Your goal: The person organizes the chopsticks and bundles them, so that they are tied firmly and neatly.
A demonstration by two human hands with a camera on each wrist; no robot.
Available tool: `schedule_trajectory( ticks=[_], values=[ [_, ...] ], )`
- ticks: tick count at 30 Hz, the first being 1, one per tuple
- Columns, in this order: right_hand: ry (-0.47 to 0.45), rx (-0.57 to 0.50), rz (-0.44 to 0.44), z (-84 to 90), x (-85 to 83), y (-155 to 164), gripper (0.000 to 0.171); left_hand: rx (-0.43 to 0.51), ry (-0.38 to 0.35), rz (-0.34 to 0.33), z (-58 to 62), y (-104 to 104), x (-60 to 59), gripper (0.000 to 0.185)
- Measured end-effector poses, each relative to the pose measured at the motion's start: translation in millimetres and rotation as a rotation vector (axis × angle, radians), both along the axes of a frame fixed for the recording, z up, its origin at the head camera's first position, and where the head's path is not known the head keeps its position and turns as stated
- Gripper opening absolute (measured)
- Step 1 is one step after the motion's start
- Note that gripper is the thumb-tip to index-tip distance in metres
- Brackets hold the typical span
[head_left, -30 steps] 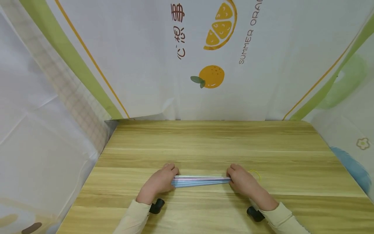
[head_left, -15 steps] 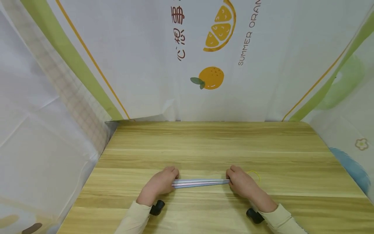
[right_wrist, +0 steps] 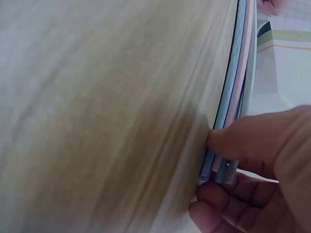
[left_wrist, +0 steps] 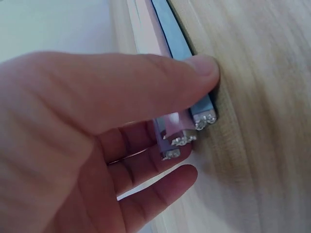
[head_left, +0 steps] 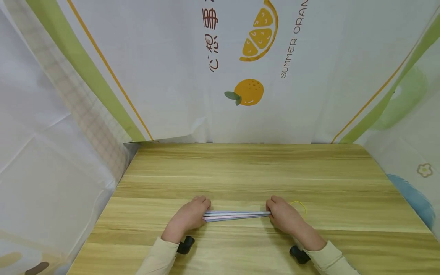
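Observation:
A bundle of slim, pencil-like pastel sticks (head_left: 237, 216) in blue, pink and pale green lies crosswise between both hands, just above or on the table. My left hand (head_left: 190, 215) pinches one end; in the left wrist view its thumb (left_wrist: 199, 68) presses across the sticks with the fingers curled behind. Sparkly clear bits tip the sticks there. At the other end, my right hand (head_left: 283, 214) grips with the thumb (right_wrist: 221, 141) on one side and fingers bent around the blunt ends. Whether the sticks touch the table is unclear.
A thin yellow loop (head_left: 302, 203), like a rubber band, lies just beyond the right hand, partly hidden by it. The wood-grain table (head_left: 240, 168) spreads around. A white printed curtain (head_left: 172, 76) hangs along the back edge, with more cloth at both sides.
The sticks have turned or shifted slightly within the grip, so the colour order facing up differs from a second ago. Both hands stay almost in place.

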State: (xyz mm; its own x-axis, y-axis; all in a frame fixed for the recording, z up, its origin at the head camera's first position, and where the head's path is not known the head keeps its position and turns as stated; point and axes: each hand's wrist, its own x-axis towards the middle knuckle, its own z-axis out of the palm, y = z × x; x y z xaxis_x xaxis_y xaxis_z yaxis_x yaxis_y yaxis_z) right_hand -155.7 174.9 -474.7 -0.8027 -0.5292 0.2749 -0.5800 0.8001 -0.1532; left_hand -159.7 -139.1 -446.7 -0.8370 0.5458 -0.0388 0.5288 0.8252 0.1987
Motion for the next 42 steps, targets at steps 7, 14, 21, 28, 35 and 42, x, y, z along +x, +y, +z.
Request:
schedule_trajectory(
  ticks=[7,14,21,28,35,42],
  values=[
    [-0.003,-0.014,-0.015,-0.8,-0.5,-1.2,0.022,-0.012,-0.014,-0.016,1.3,-0.1,-1.0,0.025],
    [-0.018,-0.009,-0.034,-1.1,0.0,-2.3,0.022,-0.02,0.003,-0.017,-0.1,-0.3,0.2,0.023],
    [-0.036,-0.005,-0.038,-1.4,-0.1,-3.1,0.021,-0.023,-0.018,-0.018,0.3,0.1,0.3,0.023],
    [-0.033,-0.009,-0.031,-0.3,1.3,-4.2,0.023,-0.012,-0.053,-0.012,-1.0,-0.3,0.7,0.023],
    [-0.045,-0.018,-0.006,-1.1,2.6,-4.6,0.023,-0.006,-0.065,-0.015,-0.5,-0.7,2.7,0.016],
    [-0.022,0.0,0.003,-4.4,2.6,-4.4,0.021,-0.033,-0.004,-0.048,-2.1,-1.5,4.1,0.017]
  ],
)
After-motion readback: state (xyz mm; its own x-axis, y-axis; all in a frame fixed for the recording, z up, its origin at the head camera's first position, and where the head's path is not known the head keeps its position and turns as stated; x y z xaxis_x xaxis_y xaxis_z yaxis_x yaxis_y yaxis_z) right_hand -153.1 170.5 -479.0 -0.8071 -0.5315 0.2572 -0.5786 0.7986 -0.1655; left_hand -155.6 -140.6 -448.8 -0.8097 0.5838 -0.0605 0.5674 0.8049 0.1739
